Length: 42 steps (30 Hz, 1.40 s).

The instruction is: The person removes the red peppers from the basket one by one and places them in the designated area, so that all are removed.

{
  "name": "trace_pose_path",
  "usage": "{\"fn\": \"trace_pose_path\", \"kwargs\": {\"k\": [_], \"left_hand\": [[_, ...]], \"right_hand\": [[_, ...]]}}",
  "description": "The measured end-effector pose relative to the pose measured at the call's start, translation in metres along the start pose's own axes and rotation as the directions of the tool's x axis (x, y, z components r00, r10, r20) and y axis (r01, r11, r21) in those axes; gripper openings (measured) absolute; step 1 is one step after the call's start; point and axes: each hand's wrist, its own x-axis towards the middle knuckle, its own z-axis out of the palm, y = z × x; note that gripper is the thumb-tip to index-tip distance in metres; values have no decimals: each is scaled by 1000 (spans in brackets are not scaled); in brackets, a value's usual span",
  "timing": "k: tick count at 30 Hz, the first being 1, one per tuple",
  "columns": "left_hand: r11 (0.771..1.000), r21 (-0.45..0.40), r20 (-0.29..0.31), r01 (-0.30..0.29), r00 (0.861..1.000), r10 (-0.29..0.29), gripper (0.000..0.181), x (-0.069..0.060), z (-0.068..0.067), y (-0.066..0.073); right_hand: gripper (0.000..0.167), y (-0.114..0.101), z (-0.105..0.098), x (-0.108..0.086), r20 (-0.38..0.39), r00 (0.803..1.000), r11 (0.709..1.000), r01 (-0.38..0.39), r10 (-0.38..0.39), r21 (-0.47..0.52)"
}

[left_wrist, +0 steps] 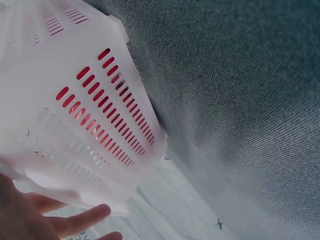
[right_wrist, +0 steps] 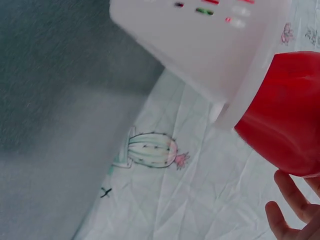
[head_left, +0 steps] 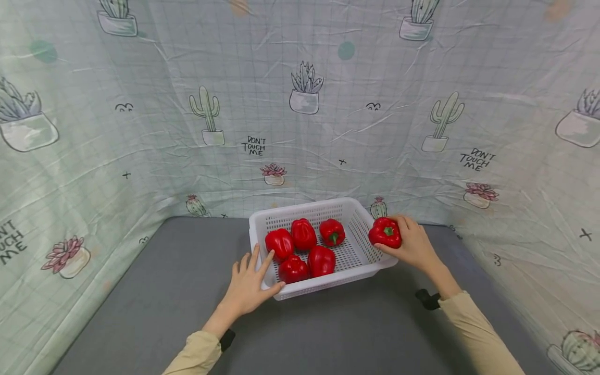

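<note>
A white perforated plastic basket (head_left: 323,285) stands on the grey table with several red bell peppers (head_left: 303,234) inside. My right hand (head_left: 414,245) grips another red bell pepper (head_left: 385,233) at the basket's right rim, its green stem facing the head camera. In the right wrist view that bell pepper (right_wrist: 287,115) is seen beside the basket's outer wall (right_wrist: 210,55). My left hand (head_left: 248,284) lies with spread fingers at the basket's left end, touching the rim. Slotted basket wall (left_wrist: 75,50) fills much of the left wrist view, with the left hand's fingers (left_wrist: 82,220) below it.
The grey tabletop (head_left: 187,271) spreads around the basket on the left and in front. A cactus-printed cloth (head_left: 304,146) hangs behind and along both sides, close to the basket's back edge.
</note>
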Motion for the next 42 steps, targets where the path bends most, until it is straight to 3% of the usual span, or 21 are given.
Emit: {"fn": "trace_pose_path", "kwargs": {"k": [7, 12, 27, 35, 42], "left_hand": [[1000, 13, -6, 9, 1000, -9, 77, 1, -1, 0], [1000, 4, -8, 12, 1000, -12, 76, 0, -1, 1], [1000, 14, -12, 8, 1000, -7, 76, -1, 1, 0], [1000, 20, -33, 7, 999, -6, 76, -2, 3, -1], [1000, 15, -38, 8, 999, -8, 76, -1, 4, 0]], "right_hand": [[71, 14, -6, -1, -66, 998, 1000, 4, -3, 7], [69, 25, -10, -2, -97, 995, 999, -34, 33, -3], [68, 57, -1, -2, -65, 987, 978, -157, 150, -140], [73, 75, 14, 4, 7, 973, 963, -227, 231, -147], [82, 87, 31, 11, 26, 970, 967, -239, 242, -93]]}}
